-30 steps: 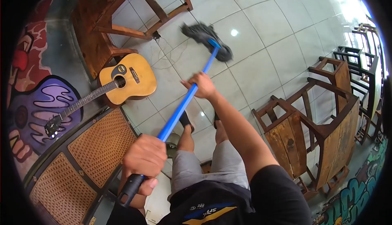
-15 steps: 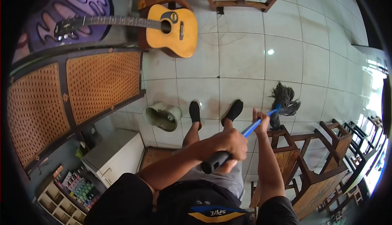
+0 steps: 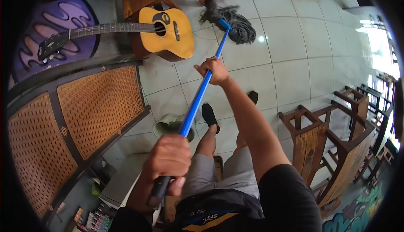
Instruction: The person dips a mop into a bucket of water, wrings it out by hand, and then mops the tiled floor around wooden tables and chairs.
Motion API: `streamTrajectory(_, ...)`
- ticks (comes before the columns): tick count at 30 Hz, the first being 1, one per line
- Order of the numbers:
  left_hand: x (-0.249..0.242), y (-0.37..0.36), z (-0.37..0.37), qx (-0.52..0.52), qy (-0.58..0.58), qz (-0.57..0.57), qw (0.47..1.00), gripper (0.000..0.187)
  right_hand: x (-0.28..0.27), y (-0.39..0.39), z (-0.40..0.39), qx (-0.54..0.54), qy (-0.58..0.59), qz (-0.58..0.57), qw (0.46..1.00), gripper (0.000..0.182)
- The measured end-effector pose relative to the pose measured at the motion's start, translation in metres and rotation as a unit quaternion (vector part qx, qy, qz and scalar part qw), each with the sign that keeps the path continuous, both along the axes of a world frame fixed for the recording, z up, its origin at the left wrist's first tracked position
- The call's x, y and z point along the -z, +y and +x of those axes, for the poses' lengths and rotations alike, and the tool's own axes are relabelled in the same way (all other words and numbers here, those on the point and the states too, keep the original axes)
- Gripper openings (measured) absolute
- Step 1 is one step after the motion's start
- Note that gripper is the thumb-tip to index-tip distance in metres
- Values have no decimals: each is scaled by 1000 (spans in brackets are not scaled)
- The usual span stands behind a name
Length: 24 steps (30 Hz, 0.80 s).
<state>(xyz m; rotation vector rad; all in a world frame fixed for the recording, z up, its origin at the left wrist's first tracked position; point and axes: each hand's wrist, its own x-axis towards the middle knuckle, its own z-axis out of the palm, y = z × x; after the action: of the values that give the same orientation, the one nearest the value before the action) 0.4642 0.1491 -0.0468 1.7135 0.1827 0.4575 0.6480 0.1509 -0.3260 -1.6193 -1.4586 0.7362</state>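
**Both hands on the mop**

Right now my left hand is clenched around the black grip at the near end of the mop handle, and my right hand is wrapped around the blue shaft farther down. The mop head lies on the tiled floor, just beside the guitar (easily knocked, I judge). The shaft looks stiff and light; the soft strands probably drag, so a wide two-handed hold suits it.
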Motion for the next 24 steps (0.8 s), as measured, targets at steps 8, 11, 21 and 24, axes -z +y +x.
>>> streamTrajectory(8, -33, 29, 22, 212, -39, -145, 966, 37, -29, -114, -58, 220, 25, -52, 974, 44)
streamTrajectory(11, -7, -8, 36, 136, -61, -215, 965, 35, -33, -184, -45, 232, 129, -262, 928, 40)
streamTrajectory(21, -33, -81, 5, -23, -16, -57, 998, 21, -1, -206, -76, 276, 37, -84, 957, 47)
streamTrajectory(24, -57, -81, -5, 32, -45, -55, 997, 35, -12, -150, -88, 189, 69, -19, 979, 45)
